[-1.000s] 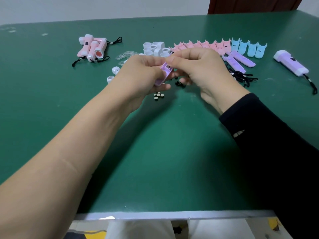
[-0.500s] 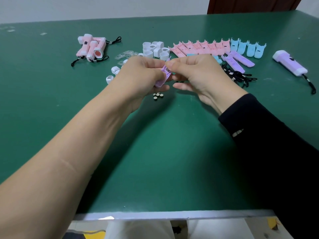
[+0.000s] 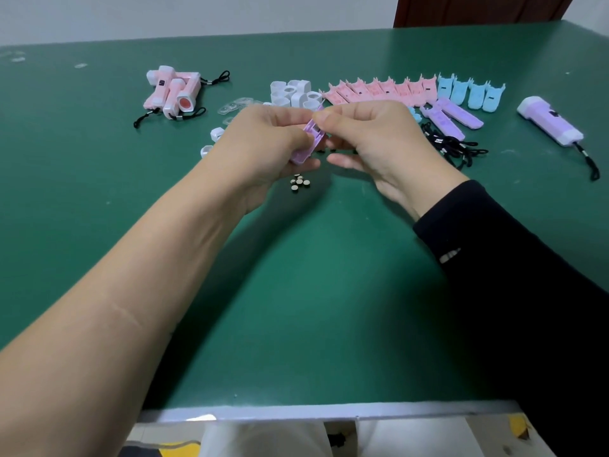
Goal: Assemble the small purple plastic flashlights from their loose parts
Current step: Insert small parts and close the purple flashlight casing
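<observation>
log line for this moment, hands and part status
left hand: grips purple shell | right hand: pinches its top end | finished: purple flashlight, far right

Both forearms reach forward and the hands meet in front of the body. The left arm is bare. The left grip [image 3: 263, 143], its back turned up, curls its fingers round the lower part of a tilted purple shell [image 3: 311, 140]. The right arm wears a black sleeve [image 3: 494, 258]. The right grip [image 3: 379, 143] pinches the shell's upper end between thumb and forefinger, its other fingers loosely curled.
</observation>
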### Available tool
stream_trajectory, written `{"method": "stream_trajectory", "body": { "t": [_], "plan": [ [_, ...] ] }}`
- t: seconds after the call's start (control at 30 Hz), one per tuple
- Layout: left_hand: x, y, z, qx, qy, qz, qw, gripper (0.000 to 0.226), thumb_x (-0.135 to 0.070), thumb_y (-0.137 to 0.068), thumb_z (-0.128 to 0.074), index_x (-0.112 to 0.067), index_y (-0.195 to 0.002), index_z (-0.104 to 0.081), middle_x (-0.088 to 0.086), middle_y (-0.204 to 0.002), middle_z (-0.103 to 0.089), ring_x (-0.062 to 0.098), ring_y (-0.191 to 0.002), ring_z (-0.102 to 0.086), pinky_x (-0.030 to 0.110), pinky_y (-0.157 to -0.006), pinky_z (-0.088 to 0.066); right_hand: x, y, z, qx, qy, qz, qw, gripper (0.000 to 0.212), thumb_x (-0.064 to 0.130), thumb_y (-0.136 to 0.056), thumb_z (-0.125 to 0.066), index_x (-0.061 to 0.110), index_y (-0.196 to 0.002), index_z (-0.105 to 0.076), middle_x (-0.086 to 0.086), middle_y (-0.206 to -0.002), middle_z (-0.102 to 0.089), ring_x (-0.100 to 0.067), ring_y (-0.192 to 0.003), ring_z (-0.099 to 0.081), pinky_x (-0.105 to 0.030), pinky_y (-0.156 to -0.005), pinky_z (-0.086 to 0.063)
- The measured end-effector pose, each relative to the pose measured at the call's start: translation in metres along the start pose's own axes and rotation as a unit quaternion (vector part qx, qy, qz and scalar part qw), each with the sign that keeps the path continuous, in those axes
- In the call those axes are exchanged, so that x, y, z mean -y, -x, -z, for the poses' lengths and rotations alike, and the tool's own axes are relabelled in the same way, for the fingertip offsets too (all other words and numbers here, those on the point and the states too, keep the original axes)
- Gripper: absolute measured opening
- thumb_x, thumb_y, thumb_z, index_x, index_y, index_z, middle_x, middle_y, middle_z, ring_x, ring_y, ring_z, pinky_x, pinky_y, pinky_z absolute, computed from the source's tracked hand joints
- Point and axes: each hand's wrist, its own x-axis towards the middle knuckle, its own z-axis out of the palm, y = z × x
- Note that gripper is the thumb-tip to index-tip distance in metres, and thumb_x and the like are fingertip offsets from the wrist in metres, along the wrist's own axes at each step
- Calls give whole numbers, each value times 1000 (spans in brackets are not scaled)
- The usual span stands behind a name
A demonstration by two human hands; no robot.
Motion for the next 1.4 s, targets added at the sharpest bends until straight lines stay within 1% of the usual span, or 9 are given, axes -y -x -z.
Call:
{"method": "stream_trajectory", "body": {
  "t": [0.2,0.37,0.57,0.87,0.97,1.1,1.17,1.3,1.4],
  "plan": [
    [-1,1,-2,-10,17,-34,999,42,11,-93,-46,-5,-131,-57,11,-114,-70,16,-101,-65,29,-81,-56,9,1,4,-2,11,36,999,6,21,-85,-72,18,-80,-69,5,-71,-66,-4,-67,-60,-21,-63,-53],
    [-1,1,0,-17,6,-56,998,41,9,-94,-47,-7,-130,-58,6,-109,-72,18,-101,-67,27,-79,-56,13,4,7,23,12,45,999,7,18,-85,-71,19,-79,-69,5,-71,-65,-5,-72,-61,-26,-72,-53],
    [1,0,1,-32,-37,-78,996,38,4,-94,-50,-13,-126,-61,-4,-103,-73,8,-96,-69,30,-80,-59,15,6,7,32,7,19,999,4,22,-87,-69,20,-84,-67,6,-78,-66,-5,-73,-61,-26,-74,-51],
    [4,-2,1,-29,-59,-92,994,35,0,-96,-51,-18,-124,-61,-6,-107,-73,4,-98,-69,25,-76,-58,14,4,9,39,-62,-43,996,7,24,-84,-72,21,-80,-68,10,-71,-66,-5,-62,-60,-21,-63,-51],
    [4,-2,2,-28,-62,-93,993,35,0,-96,-50,-18,-123,-61,-6,-106,-73,5,-99,-69,22,-70,-55,12,4,7,14,-2,1,1000,9,26,-85,-71,21,-78,-69,10,-72,-66,-4,-60,-59,-19,-59,-49],
    [4,-2,2,-31,-66,-97,993,33,-1,-96,-51,-17,-124,-61,-4,-106,-73,6,-101,-69,28,-80,-57,13,3,4,-19,129,113,985,12,23,-90,-65,18,-80,-70,10,-70,-62,-3,-60,-52,-19,-60,-45],
    [3,-1,2,-30,-69,-100,992,34,-1,-97,-51,-15,-127,-60,-2,-108,-73,6,-101,-69,28,-82,-57,14,4,3,-33,183,154,970,11,21,-91,-63,18,-83,-70,8,-76,-59,-1,-62,-47,-13,-62,-40],
    [2,0,0,-25,-70,-103,992,34,2,-96,-50,-12,-126,-60,2,-108,-73,8,-99,-70,25,-77,-57,13,5,0,-49,225,178,957,12,18,-92,-62,9,-90,-70,-4,-97,-56,9,-56,-49,-5,-63,-35],
    [3,0,-1,-26,-49,-97,994,30,3,-96,-51,-18,-113,-63,0,-102,-74,7,-93,-70,23,-74,-57,10,5,-2,-42,228,168,958,16,18,-93,-61,5,-93,-70,-13,-104,-62,4,-59,-54,-7,-66,-36]
  ]
}}
